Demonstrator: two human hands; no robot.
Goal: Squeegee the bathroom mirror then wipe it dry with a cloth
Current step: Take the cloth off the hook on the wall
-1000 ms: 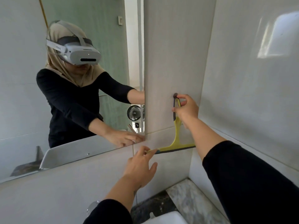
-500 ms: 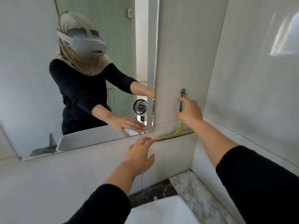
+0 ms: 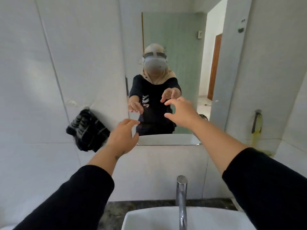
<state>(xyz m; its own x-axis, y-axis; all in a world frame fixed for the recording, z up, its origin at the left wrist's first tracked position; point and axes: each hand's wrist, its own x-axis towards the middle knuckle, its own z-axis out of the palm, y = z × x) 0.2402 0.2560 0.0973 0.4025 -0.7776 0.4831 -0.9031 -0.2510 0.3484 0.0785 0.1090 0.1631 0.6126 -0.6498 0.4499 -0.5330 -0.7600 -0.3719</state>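
The bathroom mirror (image 3: 186, 47) fills the wall ahead and reflects a person with a headset. A yellow squeegee (image 3: 257, 123) with a dark handle hangs on a wall hook to the right of the mirror, untouched. A black checked cloth (image 3: 87, 130) hangs on the tiled wall at the left. My left hand (image 3: 123, 138) is held out near the mirror's lower left corner, fingers apart, holding nothing, a short way right of the cloth. My right hand (image 3: 181, 112) is raised in front of the mirror glass, fingers spread and empty.
A chrome tap (image 3: 181, 196) rises over a white basin (image 3: 149, 219) at the bottom, set on a dark stone counter (image 3: 114, 208). White tiled walls (image 3: 33, 72) stand on both sides. A doorway shows in the mirror's reflection.
My right hand has let go of the squeegee, which now hangs on the hook. The view has swung left to face the mirror, and both hands have moved left toward the cloth side.
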